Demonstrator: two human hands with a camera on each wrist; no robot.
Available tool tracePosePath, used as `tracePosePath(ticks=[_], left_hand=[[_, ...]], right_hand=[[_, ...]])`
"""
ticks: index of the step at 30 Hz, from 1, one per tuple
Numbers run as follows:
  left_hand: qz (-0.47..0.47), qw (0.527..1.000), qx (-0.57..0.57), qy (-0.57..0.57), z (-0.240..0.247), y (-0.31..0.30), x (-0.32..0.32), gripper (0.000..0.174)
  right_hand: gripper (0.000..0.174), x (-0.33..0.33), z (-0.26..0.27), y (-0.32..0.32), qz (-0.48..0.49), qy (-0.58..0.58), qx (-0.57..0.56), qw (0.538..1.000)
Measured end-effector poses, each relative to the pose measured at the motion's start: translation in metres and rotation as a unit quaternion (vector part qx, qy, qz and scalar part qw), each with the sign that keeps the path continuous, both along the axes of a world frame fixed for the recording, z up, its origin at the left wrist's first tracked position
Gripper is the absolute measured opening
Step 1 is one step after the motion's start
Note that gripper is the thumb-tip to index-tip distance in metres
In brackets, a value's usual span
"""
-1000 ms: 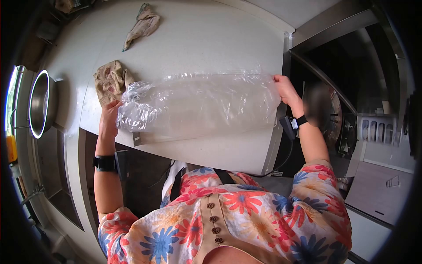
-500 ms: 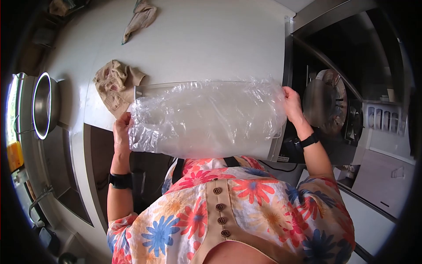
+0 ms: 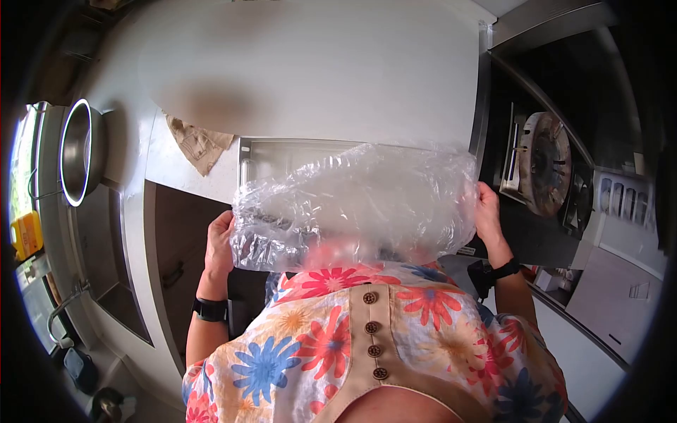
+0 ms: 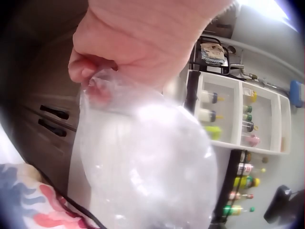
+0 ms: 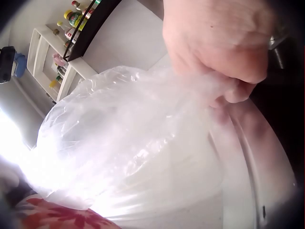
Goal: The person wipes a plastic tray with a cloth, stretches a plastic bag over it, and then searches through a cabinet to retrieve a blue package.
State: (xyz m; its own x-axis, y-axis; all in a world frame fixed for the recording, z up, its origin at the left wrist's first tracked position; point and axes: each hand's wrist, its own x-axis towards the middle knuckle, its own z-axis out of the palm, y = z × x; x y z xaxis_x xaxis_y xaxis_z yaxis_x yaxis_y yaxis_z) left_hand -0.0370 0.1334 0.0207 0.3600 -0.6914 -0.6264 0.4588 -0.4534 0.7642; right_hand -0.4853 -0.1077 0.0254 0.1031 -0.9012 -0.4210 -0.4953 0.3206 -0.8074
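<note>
A wide sheet of clear plastic film point(image 3: 381, 190), crinkled and shiny, stretches between my two hands in front of the flowered shirt point(image 3: 310, 335). My left hand point(image 3: 220, 243) pinches its left end; in the left wrist view the plastic point(image 4: 147, 148) bunches at the fingertips and hangs below them. At the opposite end, my right hand point(image 3: 486, 211) pinches a gathered corner, and the right wrist view shows the film point(image 5: 119, 129) billowing away from the fingers. Beneath the film lies a pale rectangular panel with a thin rim point(image 3: 282, 149), mostly covered by it.
A beige cloth point(image 3: 201, 144) lies on the white counter point(image 3: 367, 77) at the left. Farther left stands a metal basin point(image 3: 76, 151). A stove burner point(image 3: 543, 163) is at the right. White shelves point(image 4: 240, 114) with several bottles appear in the left wrist view.
Both hands have drawn the film toward my body and lower in view, so it overlaps the shirt. More of the rimmed panel's far edge shows. Both hands keep their grip.
</note>
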Motion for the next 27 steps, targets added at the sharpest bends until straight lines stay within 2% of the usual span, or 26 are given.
tracePosePath(ticks=[1,3,7,9,10,11,12,13,15,16,17,18,19,20,21,22,23,24,25,27], left_hand=[[0.014,1.0,-0.006,-0.003,0.001,0.0,-0.005,0.02],[0.022,0.999,-0.029,-0.017,-0.001,-0.001,-0.006,0.02],[0.017,0.987,-0.049,-0.153,-0.016,-0.016,0.024,0.011],[-0.037,0.985,0.038,-0.164,-0.001,-0.027,0.032,0.008],[-0.084,0.977,0.067,-0.186,0.003,-0.028,0.039,0.009],[-0.081,0.976,0.068,-0.188,0.01,-0.031,0.04,0.009],[-0.116,0.949,0.096,-0.278,0.02,-0.036,0.038,0.01],[-0.15,0.911,0.123,-0.364,0.03,-0.042,0.035,0.011],[-0.135,0.905,0.127,-0.382,0.038,-0.05,0.03,0.013],[-0.139,0.902,0.091,-0.399,0.035,-0.05,0.029,0.013],[-0.145,0.896,0.056,-0.416,0.032,-0.05,0.027,0.013],[-0.157,0.894,0.05,-0.417,0.026,-0.048,0.026,0.015],[-0.147,0.901,0.041,-0.406,0.021,-0.046,0.024,0.015],[-0.144,0.9,0.048,-0.408,0.022,-0.045,0.023,0.015],[-0.144,0.899,0.055,-0.41,0.023,-0.046,0.021,0.015],[-0.148,0.899,0.052,-0.41,0.024,-0.047,0.02,0.015],[-0.147,0.892,0.051,-0.425,0.026,-0.048,0.019,0.015],[-0.145,0.885,0.05,-0.44,0.027,-0.048,0.018,0.015],[-0.147,0.884,0.049,-0.44,0.026,-0.048,0.018,0.015],[-0.149,0.888,0.054,-0.433,0.025,-0.047,0.019,0.015]], right_hand=[[0.011,-0.002,0.001,0.006,-0.018,-0.04,0.011,0.999],[0.01,-0.006,-0.002,0.015,-0.012,-0.042,0.014,0.999],[0.01,-0.011,-0.018,0.02,-0.004,-0.015,-0.049,0.999],[0.012,-0.014,-0.021,0.015,0.074,0.099,-0.158,0.98],[0.012,-0.012,-0.017,0.012,0.077,0.097,-0.159,0.98],[0.014,-0.009,-0.009,0.01,0.13,0.202,-0.208,0.948],[0.017,-0.006,-0.004,0.009,0.18,0.305,-0.254,0.9],[0.017,-0.005,-0.002,0.011,0.184,0.303,-0.254,0.9],[0.02,-0.007,0.003,0.02,0.163,0.301,-0.221,0.913],[0.017,-0.01,0.005,0.025,0.15,0.31,-0.171,0.923],[0.017,-0.02,-0.002,0.028,0.154,0.31,-0.172,0.922],[0.015,-0.025,-0.007,0.03,0.086,0.152,-0.115,0.978],[0.013,-0.028,-0.01,0.031,0.013,-0.011,-0.053,0.998],[0.014,-0.037,-0.003,0.033,-0.064,-0.112,0.056,0.99],[0.014,-0.032,0.009,0.033,-0.067,-0.112,0.055,0.99],[0.016,-0.028,0.018,0.034,-0.152,-0.205,0.127,0.959],[0.017,-0.027,0.022,0.035,-0.233,-0.293,0.195,0.907],[0.02,-0.048,0.011,0.037,-0.213,-0.361,0.24,0.875],[0.02,-0.061,0.001,0.042,-0.215,-0.362,0.239,0.875],[0.023,-0.069,-0.004,0.051,-0.172,-0.54,0.309,0.764]])
